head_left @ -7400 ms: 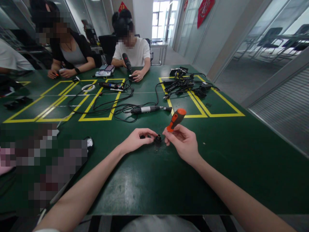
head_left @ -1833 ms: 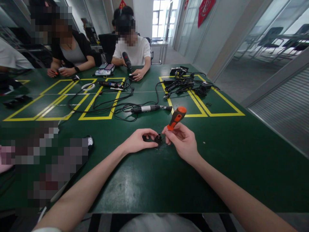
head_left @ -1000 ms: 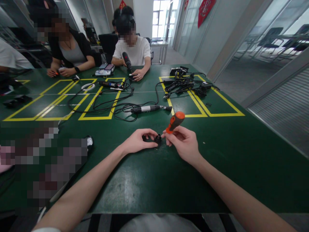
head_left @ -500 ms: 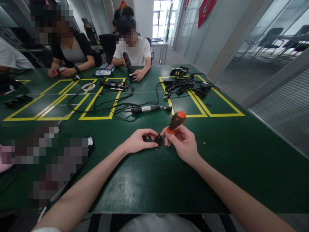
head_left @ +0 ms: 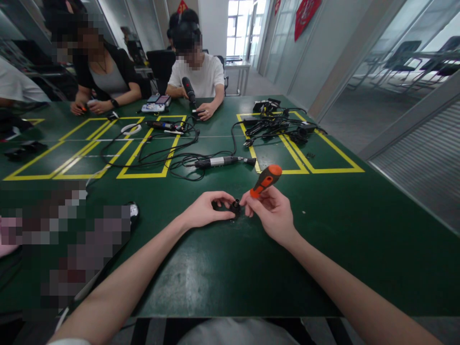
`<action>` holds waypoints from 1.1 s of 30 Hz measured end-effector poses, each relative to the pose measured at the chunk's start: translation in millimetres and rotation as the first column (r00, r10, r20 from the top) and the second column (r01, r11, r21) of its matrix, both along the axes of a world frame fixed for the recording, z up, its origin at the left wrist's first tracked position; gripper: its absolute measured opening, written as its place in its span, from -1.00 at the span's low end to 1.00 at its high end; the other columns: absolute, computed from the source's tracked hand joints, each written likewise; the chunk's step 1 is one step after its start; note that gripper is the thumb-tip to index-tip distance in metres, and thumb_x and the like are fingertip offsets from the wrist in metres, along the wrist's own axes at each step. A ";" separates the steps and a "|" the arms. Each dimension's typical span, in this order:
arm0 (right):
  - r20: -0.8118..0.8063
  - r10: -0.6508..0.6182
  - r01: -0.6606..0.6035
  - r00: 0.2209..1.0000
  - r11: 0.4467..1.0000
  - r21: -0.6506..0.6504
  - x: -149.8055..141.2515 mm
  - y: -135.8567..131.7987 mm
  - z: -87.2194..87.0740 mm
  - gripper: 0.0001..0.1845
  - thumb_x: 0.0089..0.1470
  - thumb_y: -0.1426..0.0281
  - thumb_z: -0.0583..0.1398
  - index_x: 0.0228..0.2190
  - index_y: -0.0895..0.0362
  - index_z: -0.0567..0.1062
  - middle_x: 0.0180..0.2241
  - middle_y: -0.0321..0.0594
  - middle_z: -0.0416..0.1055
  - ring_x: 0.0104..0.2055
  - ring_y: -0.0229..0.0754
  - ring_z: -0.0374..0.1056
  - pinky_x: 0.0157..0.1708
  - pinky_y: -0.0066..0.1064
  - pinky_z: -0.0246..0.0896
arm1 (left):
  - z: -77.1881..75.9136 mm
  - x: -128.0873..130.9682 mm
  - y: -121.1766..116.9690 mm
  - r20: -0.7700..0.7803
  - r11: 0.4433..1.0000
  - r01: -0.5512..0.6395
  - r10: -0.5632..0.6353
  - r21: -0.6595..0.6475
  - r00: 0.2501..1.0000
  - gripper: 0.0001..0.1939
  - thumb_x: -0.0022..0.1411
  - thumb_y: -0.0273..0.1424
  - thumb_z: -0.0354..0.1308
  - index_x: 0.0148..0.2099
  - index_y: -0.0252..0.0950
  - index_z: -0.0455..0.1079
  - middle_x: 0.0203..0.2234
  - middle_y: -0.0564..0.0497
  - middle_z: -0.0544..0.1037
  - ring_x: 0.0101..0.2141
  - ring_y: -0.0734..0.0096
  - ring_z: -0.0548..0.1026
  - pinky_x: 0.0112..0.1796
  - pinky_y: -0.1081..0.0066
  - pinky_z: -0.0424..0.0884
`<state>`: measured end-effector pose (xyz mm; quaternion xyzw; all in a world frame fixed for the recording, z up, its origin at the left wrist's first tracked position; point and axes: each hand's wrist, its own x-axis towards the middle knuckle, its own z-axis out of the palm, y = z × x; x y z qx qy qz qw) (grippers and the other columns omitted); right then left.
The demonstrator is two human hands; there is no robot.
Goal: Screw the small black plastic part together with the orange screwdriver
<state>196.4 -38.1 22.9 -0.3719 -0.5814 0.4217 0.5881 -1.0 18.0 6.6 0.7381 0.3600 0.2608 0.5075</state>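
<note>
My left hand (head_left: 208, 209) is curled around a small black part (head_left: 235, 207) on the green table, thumb and fingers closed against it. The part has a short upright stub on top; its exact kind is too small to make out. Just to its right, my right hand (head_left: 271, 211) grips a screwdriver (head_left: 266, 180) with an orange and dark grey handle. The handle leans up and to the right above the hand. Its shaft and tip are hidden by my fingers, which are close beside the black part.
Ahead lies a grey and black electric screwdriver (head_left: 220, 161) with its cable. A heap of black cables and adapters (head_left: 271, 122) sits at the back right, on yellow tape outlines. Across the table a person (head_left: 206, 72) holds a power tool (head_left: 189, 91). Blurred-out items lie at left.
The screwdriver's handle has tilted slightly further right and turned, showing more orange on its side. My left hand and the black part stay where they were.
</note>
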 end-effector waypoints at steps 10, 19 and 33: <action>-0.011 0.066 -0.066 0.998 0.998 0.019 1.6 2.6 -3.4 -0.69 0.27 0.09 0.26 -0.29 0.09 0.52 -0.44 -0.25 0.56 -0.55 -0.27 0.40 -0.53 -0.39 0.39 | -0.3 -0.2 0.3 -0.006 1.000 0.008 -0.008 0.014 1.000 -0.63 0.04 -0.32 0.43 -0.07 -0.31 0.60 -0.31 0.03 0.64 -0.30 0.38 0.50 -0.23 0.41 0.34; 0.022 -0.011 0.010 1.000 1.000 0.028 0.4 1.7 -1.1 -0.72 0.13 0.17 0.39 -0.39 0.09 0.50 -0.45 -0.29 0.51 -0.58 -0.31 0.38 -0.56 -0.43 0.39 | -0.8 -0.6 0.2 0.004 1.000 0.009 -0.009 0.008 1.000 -0.64 0.05 -0.33 0.43 -0.08 -0.30 0.60 -0.31 0.02 0.64 -0.31 0.39 0.49 -0.24 0.41 0.34; 0.013 -0.019 0.019 1.000 1.000 0.007 0.1 1.7 -5.1 -0.71 0.18 0.13 0.34 -0.28 0.08 0.48 -0.46 -0.26 0.58 -0.58 -0.28 0.39 -0.55 -0.41 0.40 | -1.0 0.0 0.1 0.018 1.000 0.011 -0.012 0.003 1.000 -0.66 0.05 -0.34 0.43 -0.10 -0.32 0.59 -0.35 0.04 0.61 -0.32 0.41 0.48 -0.24 0.42 0.33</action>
